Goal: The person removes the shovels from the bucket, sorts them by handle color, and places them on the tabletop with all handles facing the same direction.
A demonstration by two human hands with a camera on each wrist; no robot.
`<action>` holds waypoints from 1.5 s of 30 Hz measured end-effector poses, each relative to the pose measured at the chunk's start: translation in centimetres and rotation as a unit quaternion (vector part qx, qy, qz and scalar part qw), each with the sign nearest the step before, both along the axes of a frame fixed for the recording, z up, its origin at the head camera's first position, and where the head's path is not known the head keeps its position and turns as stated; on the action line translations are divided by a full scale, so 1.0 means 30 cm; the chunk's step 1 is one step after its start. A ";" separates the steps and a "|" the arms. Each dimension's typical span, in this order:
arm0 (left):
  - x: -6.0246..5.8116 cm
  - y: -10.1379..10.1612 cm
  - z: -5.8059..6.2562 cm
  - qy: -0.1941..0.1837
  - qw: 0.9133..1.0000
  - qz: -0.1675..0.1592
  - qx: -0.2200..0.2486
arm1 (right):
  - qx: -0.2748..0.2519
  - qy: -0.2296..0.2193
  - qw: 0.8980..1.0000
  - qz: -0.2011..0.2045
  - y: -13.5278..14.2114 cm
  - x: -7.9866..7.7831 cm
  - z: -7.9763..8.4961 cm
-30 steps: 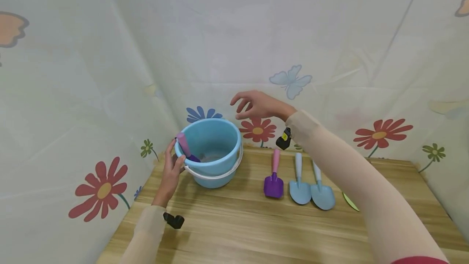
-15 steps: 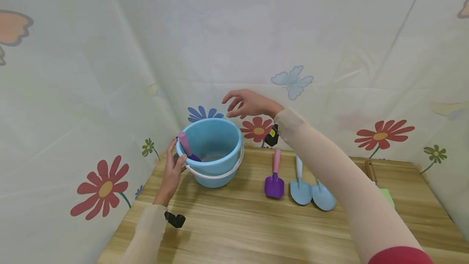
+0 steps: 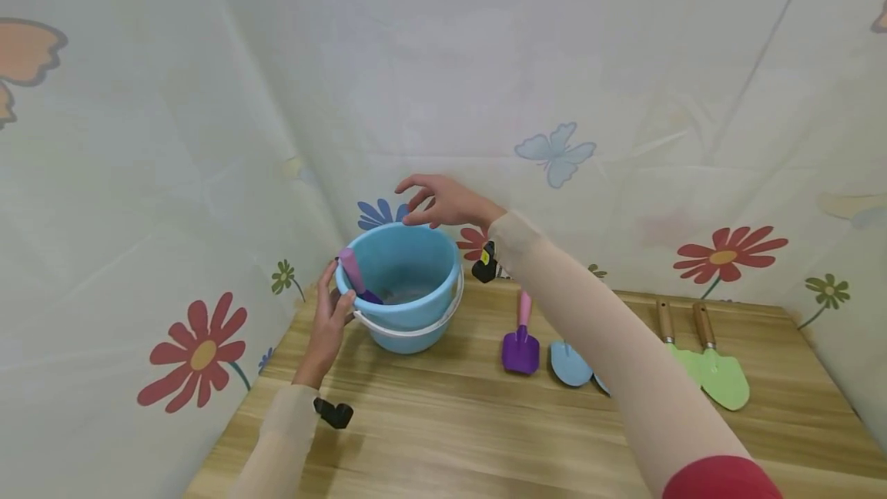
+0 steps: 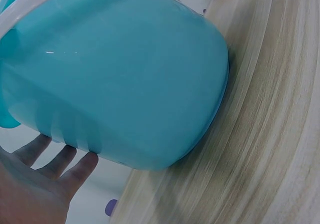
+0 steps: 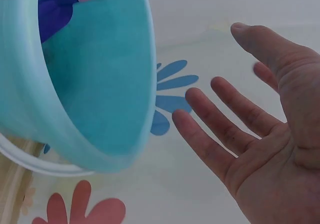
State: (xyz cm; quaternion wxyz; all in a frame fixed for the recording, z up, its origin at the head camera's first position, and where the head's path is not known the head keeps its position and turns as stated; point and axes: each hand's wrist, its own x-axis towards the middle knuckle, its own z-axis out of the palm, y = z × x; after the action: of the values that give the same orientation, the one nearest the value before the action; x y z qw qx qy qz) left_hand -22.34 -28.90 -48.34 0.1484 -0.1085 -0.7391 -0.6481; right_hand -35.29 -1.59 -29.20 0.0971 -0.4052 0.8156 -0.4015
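A light blue bucket [image 3: 409, 322] stands upright at the table's left, its white handle [image 3: 416, 332] hanging down in front. My left hand [image 3: 326, 333] rests against the bucket's left side near the rim. In the left wrist view its fingers [image 4: 80, 171] are fairly straight, tips touching the outer wall. Leaning inside the bucket is a toy shovel [image 3: 351, 271] with a lilac handle and purple blade. My right hand [image 3: 446, 201] hovers over the bucket's back right rim, holding nothing; the right wrist view shows its fingers [image 5: 215, 119] spread and relaxed, apart from the bucket.
Right of the bucket lie a purple shovel [image 3: 521, 349] with a pink handle and light blue shovels [image 3: 570, 364], partly behind my right forearm. Green shovels [image 3: 724, 380] with wooden handles lie farther right. A flower-printed sheet [image 3: 443, 60] surrounds the wooden table [image 3: 450, 437].
My right hand has moved left, from beside the bucket to above its back rim. The forearm now covers the blue shovels more and uncovers the green ones. My left hand stays at the bucket.
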 end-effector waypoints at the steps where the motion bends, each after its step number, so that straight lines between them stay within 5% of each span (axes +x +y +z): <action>1: 0.000 0.002 0.000 0.001 1.000 -0.001 0.001 | -0.003 0.006 1.000 0.001 -0.008 0.000 -0.004; 15: -0.004 0.005 0.005 -0.019 1.000 0.000 -0.003 | -0.005 0.022 1.000 -0.005 -0.111 0.002 -0.039; 20: 0.027 0.021 0.055 -0.030 1.000 -0.005 -0.008 | -0.004 0.014 1.000 -0.004 -0.141 -0.009 -0.063; 27: -0.003 0.006 0.003 -0.016 1.000 -0.006 0.006 | 0.004 -0.006 1.000 0.020 -0.181 -0.018 -0.086; 45: -0.001 0.013 0.005 -0.011 1.000 0.003 0.002 | 0.034 -0.080 0.995 0.044 -0.274 0.029 -0.116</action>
State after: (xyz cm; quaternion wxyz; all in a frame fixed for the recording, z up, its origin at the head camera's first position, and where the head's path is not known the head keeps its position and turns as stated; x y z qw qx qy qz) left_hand -22.37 -28.51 -48.18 0.1421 -0.0985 -0.7398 -0.6503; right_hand -34.41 -9.81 -32.69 0.1933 -0.4038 0.7999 -0.3996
